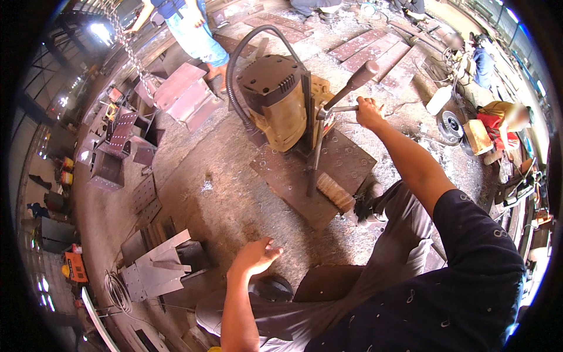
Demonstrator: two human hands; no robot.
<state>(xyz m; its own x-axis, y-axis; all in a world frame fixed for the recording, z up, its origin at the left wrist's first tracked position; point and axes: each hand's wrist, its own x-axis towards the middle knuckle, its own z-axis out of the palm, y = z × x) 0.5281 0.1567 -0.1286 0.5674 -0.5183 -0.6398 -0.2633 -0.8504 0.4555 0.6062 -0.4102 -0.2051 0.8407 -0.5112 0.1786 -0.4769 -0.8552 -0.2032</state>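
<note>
A yellow magnetic drill [281, 111] with a dark top and a black cable looping over it stands on a flat steel plate [293, 193] marked with several small rings. My right hand [369, 113] is closed around one spoke of its feed handle [343, 108]; another spoke with a thick brown grip [365, 73] points up and away. Over my bent leg, my left hand [257, 256] hangs in the air, fingers loosely apart and holding nothing. A tan, ridged block-like piece [335, 192] lies on the plate near my foot; its kind is unclear.
Steel brackets and drilled plates [155, 270] lie at the left beside a coiled cable [119, 291]. Farther off sit a steel box section [185, 94] and flat bars [375, 53]. One person [190, 29] stands at upper left; another [498, 126] crouches at right near a wire spool [450, 126].
</note>
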